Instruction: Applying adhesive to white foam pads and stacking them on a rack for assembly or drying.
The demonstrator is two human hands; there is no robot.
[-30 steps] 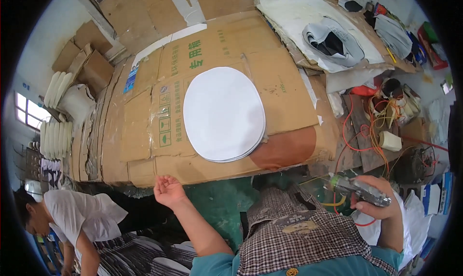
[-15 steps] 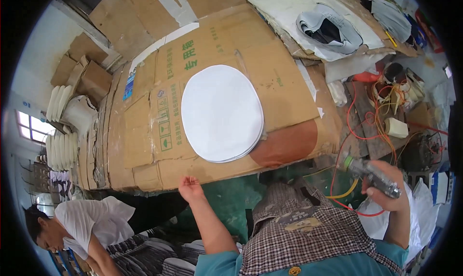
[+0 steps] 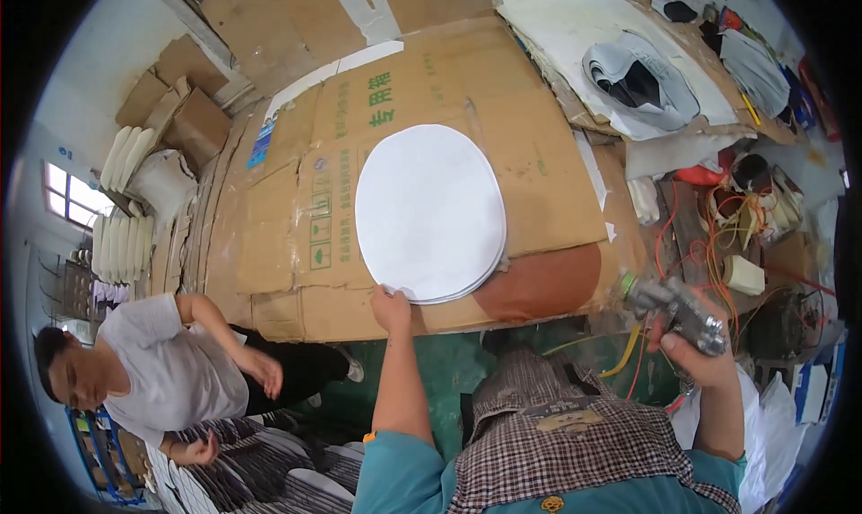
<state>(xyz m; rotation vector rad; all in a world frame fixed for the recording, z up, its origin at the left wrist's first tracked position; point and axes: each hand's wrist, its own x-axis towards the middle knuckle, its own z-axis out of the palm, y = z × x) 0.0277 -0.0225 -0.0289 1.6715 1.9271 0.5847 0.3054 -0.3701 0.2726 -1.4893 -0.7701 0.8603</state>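
A stack of white oval sheets lies on the cardboard-covered table in front of me. My left hand is at the stack's near left edge, thumb and fingers closed on the rim of the sheets. Off to the right, past the table's front edge, my right hand is wrapped round a grey, stained spray gun with a green ring near its nozzle. The nozzle points left, toward the table, and is apart from the sheets.
A brown patch marks the table's front edge. At right are tangled orange hoses and a white block. A rolled grey-white bundle lies on the far right surface. A co-worker bends at lower left beside striped pieces.
My left hand has moved forward and right onto the sheets' near edge and closed there. The spray gun stays in my right hand, slightly shifted. The co-worker has turned and moved their arms.
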